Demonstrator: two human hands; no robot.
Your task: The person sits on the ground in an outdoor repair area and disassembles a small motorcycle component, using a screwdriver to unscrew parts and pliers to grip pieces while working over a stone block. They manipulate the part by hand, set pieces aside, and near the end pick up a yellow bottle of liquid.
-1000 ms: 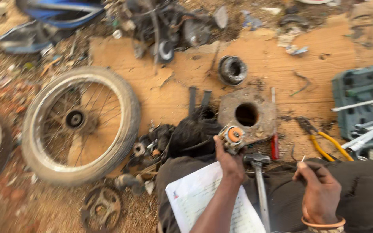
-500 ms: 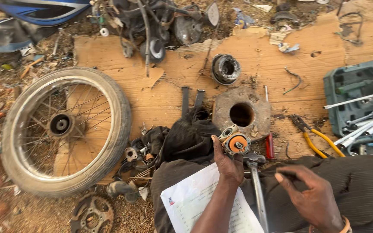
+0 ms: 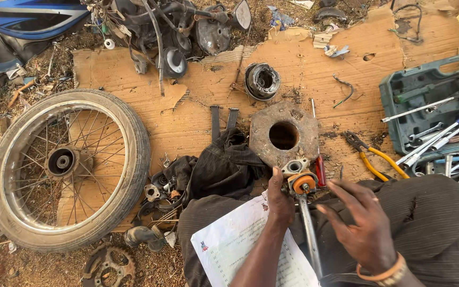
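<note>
A small metal part (image 3: 299,179) with an orange round face and a dark centre is held upright in the near middle of the scene, just near of the rusty plate with a round hole. A pale grey flange with a bore tops its far side. Beneath it a long grey metal shaft (image 3: 310,234) runs straight toward the near edge, over the lap, right of the white paper sheet

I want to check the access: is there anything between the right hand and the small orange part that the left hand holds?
Nothing visible blocks it. The right hand hovers open just beside the orange part, which the left hand grips. Only open air lies between them. The metal rod runs below the part, beside the right hand's fingers.
</note>
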